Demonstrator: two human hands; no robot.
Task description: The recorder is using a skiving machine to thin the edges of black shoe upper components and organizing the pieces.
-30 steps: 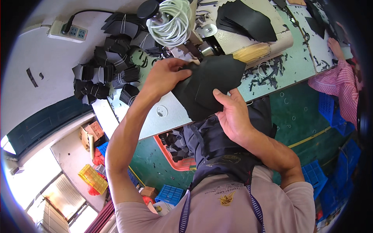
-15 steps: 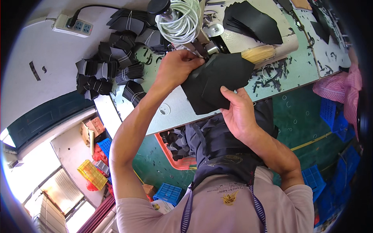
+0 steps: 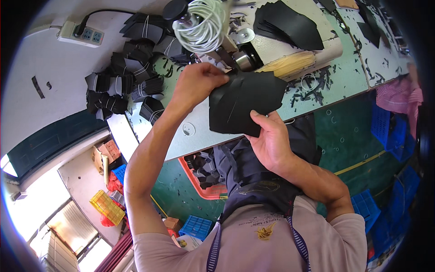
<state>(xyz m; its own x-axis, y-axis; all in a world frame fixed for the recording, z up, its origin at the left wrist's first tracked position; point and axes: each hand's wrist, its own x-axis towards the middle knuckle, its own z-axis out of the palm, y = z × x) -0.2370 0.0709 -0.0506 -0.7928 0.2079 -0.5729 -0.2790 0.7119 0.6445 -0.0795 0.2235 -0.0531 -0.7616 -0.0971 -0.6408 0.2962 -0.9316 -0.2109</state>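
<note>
Between my hands is a black, leather-like cut panel (image 3: 247, 102) with angled edges, tilted over the table's front edge; a thin pale line crosses its face. My left hand (image 3: 197, 84) pinches its upper left corner, fingertips close to the machine's metal cylinder (image 3: 247, 58). Lower down, my right hand (image 3: 272, 138) grips the near edge, thumb on top and fingers underneath. Whether it is one layer or several I cannot tell. A coil of white cord (image 3: 201, 27) hangs on the machine just beyond. Behind the panel lies a yellowish, wood-like block (image 3: 290, 63).
Tied bundles of black pieces (image 3: 122, 84) crowd the table's left. A stack of black panels (image 3: 290, 25) lies at the back right, with scraps (image 3: 312, 88) nearer. Below the table are an orange-red bin (image 3: 206, 192) of dark pieces and a blue crate (image 3: 195, 226).
The panel has come away from the machine, toward me and slightly left, and lies flatter. More of the metal cylinder and the yellowish block now shows. Both hands keep their hold.
</note>
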